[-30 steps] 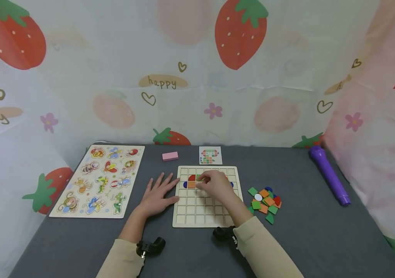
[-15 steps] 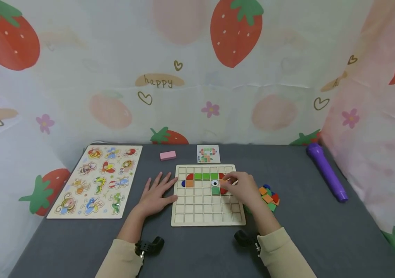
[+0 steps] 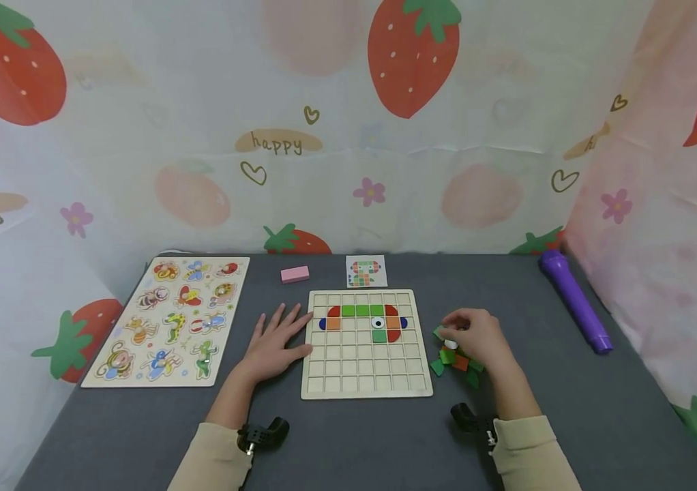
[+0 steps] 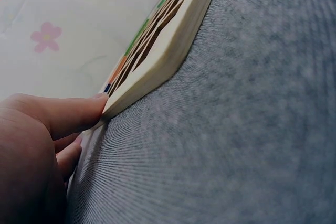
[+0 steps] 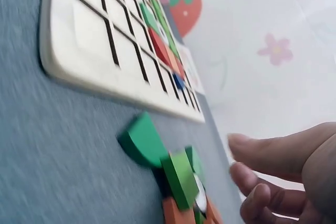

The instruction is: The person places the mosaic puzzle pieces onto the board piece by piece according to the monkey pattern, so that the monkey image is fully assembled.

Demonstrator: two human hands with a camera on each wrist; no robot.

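A wooden grid board (image 3: 365,376) lies in front of me, with red, green, orange and blue pieces and an eye piece (image 3: 377,323) set in its upper rows. My left hand (image 3: 277,346) rests spread on the cloth at the board's left side; in the left wrist view its thumb (image 4: 79,114) touches the board's edge. Over the loose pile of coloured pieces (image 3: 460,363) to the board's right hovers my right hand (image 3: 482,339). Its fingers are bent loosely and hold nothing, apart from the green pieces (image 5: 144,141) in the right wrist view. It hides part of the pile.
A small pattern card (image 3: 367,271) lies behind the board, with a pink block (image 3: 294,275) to its left. An animal puzzle board (image 3: 167,320) covers the table's left part. At the right lies a purple microphone-shaped stick (image 3: 575,300). Printed cloth surrounds the table.
My right hand has moved right, from the board's upper rows to the loose pile. A blue piece now shows at the right end of the coloured row. My left hand stays put.
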